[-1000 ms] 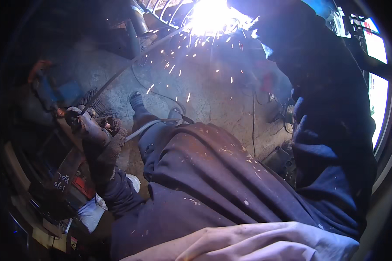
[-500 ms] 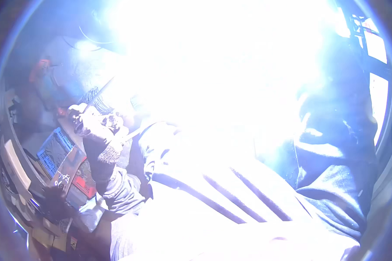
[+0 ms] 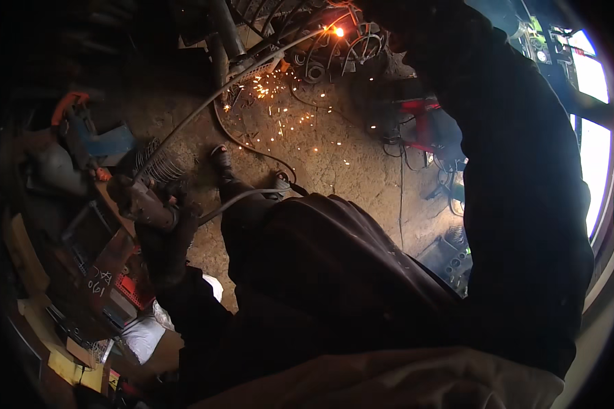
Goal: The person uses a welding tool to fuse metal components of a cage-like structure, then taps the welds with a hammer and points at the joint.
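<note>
My gloved left hand (image 3: 151,206) is closed around a thick dark cable (image 3: 211,99), left of my lap. One stretch of this cable climbs across the floor to a small glowing orange spot (image 3: 339,31) at the top; another leaves the hand towards my legs. My right arm (image 3: 484,102) reaches far up the right side to the top edge. Its hand is lost in darkness near the glow, so neither its fingers nor anything in them can be made out. Around the glow are curved metal rods or rings (image 3: 365,46). Orange sparks (image 3: 266,88) scatter below.
Wire coils (image 3: 160,163), a blue metal piece (image 3: 109,141), a red crate (image 3: 133,290) and a white sack (image 3: 143,337) lie on the left. A thin cable (image 3: 245,144) crosses the floor near my foot (image 3: 220,158). Red equipment (image 3: 423,123) stands to the right.
The blinding white glare has gone, leaving a small orange glow and falling sparks. My left hand stays on the cable in nearly the same place.
</note>
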Available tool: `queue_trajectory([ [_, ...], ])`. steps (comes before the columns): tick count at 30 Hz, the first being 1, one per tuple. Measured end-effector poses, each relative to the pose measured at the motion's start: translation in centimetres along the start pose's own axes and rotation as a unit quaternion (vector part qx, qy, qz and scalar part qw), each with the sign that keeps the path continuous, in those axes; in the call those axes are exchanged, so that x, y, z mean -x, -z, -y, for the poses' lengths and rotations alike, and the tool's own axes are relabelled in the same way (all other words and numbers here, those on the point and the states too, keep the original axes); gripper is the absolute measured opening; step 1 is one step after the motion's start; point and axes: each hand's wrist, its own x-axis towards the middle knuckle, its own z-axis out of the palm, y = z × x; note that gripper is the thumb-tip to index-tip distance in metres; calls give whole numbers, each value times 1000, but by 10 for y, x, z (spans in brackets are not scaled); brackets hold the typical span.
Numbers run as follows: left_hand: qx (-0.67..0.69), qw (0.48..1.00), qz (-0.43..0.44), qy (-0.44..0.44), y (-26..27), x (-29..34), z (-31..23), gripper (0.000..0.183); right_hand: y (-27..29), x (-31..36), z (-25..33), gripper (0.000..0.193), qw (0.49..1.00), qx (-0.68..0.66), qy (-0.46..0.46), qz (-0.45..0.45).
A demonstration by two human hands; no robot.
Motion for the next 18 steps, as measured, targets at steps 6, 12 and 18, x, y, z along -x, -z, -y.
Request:
queue_trajectory([
  [6,366,922,23,127,2,-8,-3,55,-3,-1,-2,31,1000,14,9,0],
  [12,390,907,110,114,11,-14,4,39,-2,1,-5,32,999,-28,12,-19],
  [18,410,893,41,179,-16,-15,-17,34,10,4,-6,33,999,-22,4,-25],
])
